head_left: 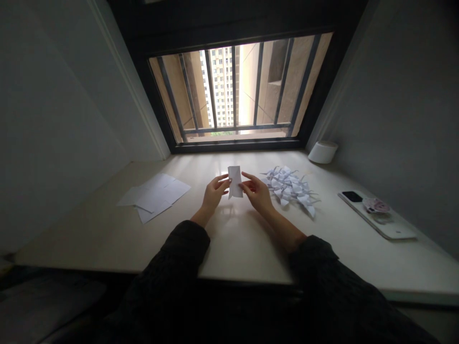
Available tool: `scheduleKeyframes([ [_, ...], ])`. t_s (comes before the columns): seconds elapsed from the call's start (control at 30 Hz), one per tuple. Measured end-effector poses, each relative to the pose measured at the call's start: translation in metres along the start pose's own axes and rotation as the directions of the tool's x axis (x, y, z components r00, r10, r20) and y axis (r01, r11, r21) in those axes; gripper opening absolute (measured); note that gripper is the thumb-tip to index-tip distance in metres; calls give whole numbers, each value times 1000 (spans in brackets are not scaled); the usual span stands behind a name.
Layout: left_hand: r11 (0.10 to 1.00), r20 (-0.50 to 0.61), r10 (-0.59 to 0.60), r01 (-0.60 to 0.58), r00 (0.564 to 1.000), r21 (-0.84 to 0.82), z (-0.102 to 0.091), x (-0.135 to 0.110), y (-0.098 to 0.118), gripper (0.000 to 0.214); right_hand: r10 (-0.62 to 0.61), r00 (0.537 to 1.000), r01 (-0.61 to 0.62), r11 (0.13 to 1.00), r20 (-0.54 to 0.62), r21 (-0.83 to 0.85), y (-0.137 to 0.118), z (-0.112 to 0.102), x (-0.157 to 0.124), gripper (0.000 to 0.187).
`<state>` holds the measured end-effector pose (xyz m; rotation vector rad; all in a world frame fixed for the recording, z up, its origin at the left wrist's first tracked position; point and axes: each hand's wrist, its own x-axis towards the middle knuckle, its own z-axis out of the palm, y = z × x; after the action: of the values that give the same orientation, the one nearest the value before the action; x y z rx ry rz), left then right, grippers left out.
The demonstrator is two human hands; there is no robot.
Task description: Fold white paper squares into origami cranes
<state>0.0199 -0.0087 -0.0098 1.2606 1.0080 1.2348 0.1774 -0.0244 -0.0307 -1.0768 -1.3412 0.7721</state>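
A small folded piece of white paper [235, 182] is held up above the middle of the pale sill, between my two hands. Its left edge is pinched by my left hand [215, 192], the thumb on the near face. On the other side, my right hand [258, 192] grips the right edge with thumb and fingers. Creases show faintly on the paper's front; its back is hidden. Just beyond my right hand lies a heap of folded white paper cranes [289, 185]. Flat white paper sheets [158, 193] overlap one another to the left.
At the right lies a white phone [376, 217] with a round grip on its back. A white cylindrical object [322, 152] stands in the far right corner by the wall. Behind the sill [236, 253] is a dark-framed window [233, 145] with bars outside.
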Motion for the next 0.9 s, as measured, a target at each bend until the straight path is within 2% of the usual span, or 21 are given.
scheduleKeyframes([
  [0.1,994,-54,43,-37,998,107,-4,4,-5,43,-47,997,43,996,-56,-78,-7,-3,-3,49],
  [0.2,961,-133,100,-61,986,269,-14,9,-11,34,-82,995,74,987,-53,-145,-12,-7,-4,38],
  [0.3,953,-164,101,-48,981,299,-24,14,-12,31,-104,994,98,981,-29,-166,-10,-11,0,28],
  [0.43,973,-131,-19,48,991,227,-32,16,-5,35,9,1000,-9,1000,0,-9,0,-16,9,25],
  [0.63,976,-25,-217,216,976,-16,-35,18,1,40,104,992,-116,970,65,213,2,-19,15,30],
  [0.9,943,-82,-299,281,951,-176,-32,22,4,22,118,987,-145,948,110,283,-3,-17,13,36],
])
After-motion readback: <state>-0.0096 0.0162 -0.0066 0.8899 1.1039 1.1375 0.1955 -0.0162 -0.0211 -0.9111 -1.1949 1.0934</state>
